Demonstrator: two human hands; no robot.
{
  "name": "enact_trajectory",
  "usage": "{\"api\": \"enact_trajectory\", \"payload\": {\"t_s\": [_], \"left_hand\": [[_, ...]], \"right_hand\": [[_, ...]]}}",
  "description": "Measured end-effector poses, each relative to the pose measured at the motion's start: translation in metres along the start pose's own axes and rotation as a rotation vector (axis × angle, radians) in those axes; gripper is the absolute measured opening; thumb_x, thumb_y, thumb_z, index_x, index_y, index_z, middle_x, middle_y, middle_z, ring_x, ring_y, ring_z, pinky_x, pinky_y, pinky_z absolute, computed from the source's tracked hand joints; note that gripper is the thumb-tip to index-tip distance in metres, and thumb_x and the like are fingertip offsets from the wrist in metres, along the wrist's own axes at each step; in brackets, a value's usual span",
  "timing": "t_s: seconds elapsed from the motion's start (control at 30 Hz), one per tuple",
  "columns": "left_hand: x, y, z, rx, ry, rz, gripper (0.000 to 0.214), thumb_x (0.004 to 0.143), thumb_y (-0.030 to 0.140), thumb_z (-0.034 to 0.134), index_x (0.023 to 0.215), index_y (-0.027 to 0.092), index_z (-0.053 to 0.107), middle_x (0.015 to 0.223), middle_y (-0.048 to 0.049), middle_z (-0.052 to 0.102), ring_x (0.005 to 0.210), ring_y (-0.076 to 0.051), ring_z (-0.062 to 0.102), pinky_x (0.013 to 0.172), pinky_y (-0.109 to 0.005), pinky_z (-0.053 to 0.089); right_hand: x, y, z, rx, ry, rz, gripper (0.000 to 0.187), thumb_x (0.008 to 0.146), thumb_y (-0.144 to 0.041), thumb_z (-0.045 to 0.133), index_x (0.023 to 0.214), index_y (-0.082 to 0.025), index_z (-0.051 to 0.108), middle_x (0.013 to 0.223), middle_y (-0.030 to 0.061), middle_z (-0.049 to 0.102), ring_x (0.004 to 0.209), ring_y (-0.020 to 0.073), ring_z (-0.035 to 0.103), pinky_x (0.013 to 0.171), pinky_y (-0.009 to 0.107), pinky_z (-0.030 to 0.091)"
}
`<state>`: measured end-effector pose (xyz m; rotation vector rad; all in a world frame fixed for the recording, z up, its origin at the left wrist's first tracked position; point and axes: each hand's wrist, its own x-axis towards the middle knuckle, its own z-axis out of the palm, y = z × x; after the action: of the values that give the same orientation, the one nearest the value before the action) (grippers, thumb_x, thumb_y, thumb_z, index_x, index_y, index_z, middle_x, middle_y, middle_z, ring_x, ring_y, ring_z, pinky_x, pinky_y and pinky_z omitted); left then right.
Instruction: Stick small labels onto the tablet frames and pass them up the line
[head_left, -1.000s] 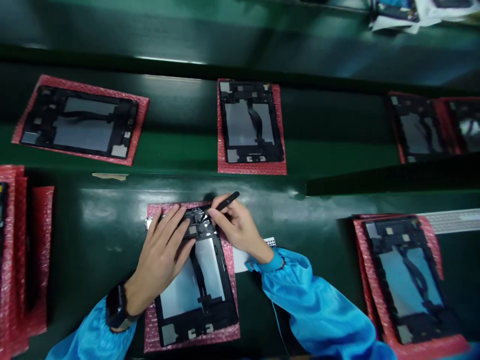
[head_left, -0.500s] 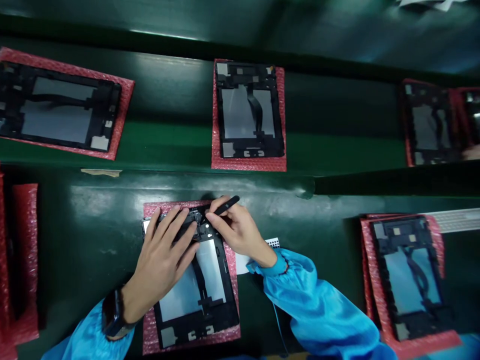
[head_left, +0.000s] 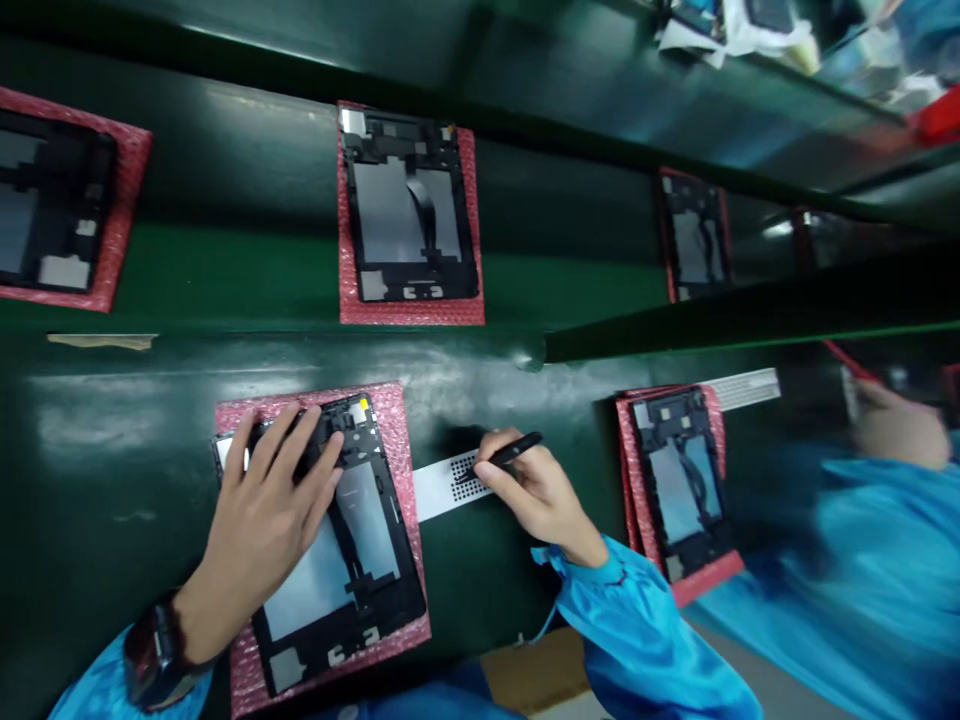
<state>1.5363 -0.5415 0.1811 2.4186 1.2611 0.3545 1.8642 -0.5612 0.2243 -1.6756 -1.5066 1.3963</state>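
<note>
My left hand lies with fingers spread over the top part of a tablet screen assembly, which rests on a pink bubble-wrap sheet. My right hand pinches black tweezers, their tips down at a white strip with small black dots. The strip sticks out from beside the bubble wrap. Along the assembly's middle runs a dark flex cable, and a small yellow patch shows at its top corner. My left palm and fingers hide part of the upper frame.
Similar assemblies on pink wrap lie on the raised green shelf, one at centre, one at left and one at right. Another assembly sits to my right, near a co-worker's blurred hand. A cardboard box is below.
My right hand has moved right with the tweezers, from the assembly's top edge to the dotted strip. My left hand stays on the assembly. The view has swung right, bringing a co-worker's arm in.
</note>
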Motion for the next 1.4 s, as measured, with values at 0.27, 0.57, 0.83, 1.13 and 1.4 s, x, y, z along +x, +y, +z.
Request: {"api": "enact_trajectory", "payload": {"t_s": [0.27, 0.57, 0.83, 1.13, 1.4], "left_hand": [[0.003, 0.002, -0.001, -0.047, -0.033, -0.017, 0.047, 0.098, 0.022, 0.070, 0.145, 0.024, 0.064, 0.164, -0.0153, 0.052, 0.153, -0.040, 0.049, 0.128, -0.069, 0.035], [0.006, 0.013, -0.004, -0.137, 0.016, -0.005, 0.054, 0.097, 0.018, 0.072, 0.149, 0.023, 0.058, 0.165, -0.0191, 0.049, 0.156, -0.039, 0.045, 0.127, -0.072, 0.035], [-0.003, 0.035, 0.007, -0.133, 0.049, 0.018, 0.024, 0.093, 0.019, 0.079, 0.114, 0.019, 0.068, 0.145, -0.0158, 0.068, 0.146, -0.034, 0.057, 0.123, -0.062, 0.046], [-0.004, 0.042, 0.026, -0.128, 0.079, -0.007, 0.034, 0.094, 0.018, 0.078, 0.127, 0.017, 0.068, 0.143, -0.0138, 0.070, 0.145, -0.032, 0.059, 0.124, -0.061, 0.047], [0.002, 0.053, 0.031, -0.125, 0.114, -0.002, 0.036, 0.094, 0.015, 0.077, 0.128, 0.013, 0.067, 0.140, -0.0156, 0.072, 0.143, -0.032, 0.061, 0.123, -0.062, 0.048]], "right_hand": [[-0.016, 0.027, -0.001, 0.026, 0.002, 0.018, 0.025, 0.108, -0.044, 0.061, 0.096, -0.023, 0.064, 0.089, 0.0037, 0.065, 0.072, 0.0171, 0.059, 0.067, 0.032, 0.050], [-0.016, 0.015, -0.019, 0.300, -0.046, 0.157, 0.031, 0.105, -0.050, 0.066, 0.093, -0.023, 0.060, 0.074, -0.0012, 0.060, 0.063, 0.0154, 0.060, 0.059, 0.029, 0.051], [0.038, -0.011, 0.049, 0.241, -0.048, -0.132, 0.010, 0.108, -0.029, 0.062, 0.100, -0.023, 0.062, 0.092, 0.0018, 0.064, 0.068, 0.0136, 0.058, 0.061, 0.030, 0.047], [0.055, 0.015, 0.077, 0.173, -0.085, -0.218, 0.008, 0.108, -0.025, 0.060, 0.099, -0.024, 0.061, 0.092, 0.0030, 0.066, 0.073, 0.0155, 0.059, 0.064, 0.032, 0.048], [0.053, 0.019, 0.065, 0.082, -0.094, -0.278, 0.011, 0.107, -0.022, 0.061, 0.097, -0.023, 0.059, 0.092, 0.0024, 0.068, 0.067, 0.0140, 0.055, 0.062, 0.032, 0.045]]}}
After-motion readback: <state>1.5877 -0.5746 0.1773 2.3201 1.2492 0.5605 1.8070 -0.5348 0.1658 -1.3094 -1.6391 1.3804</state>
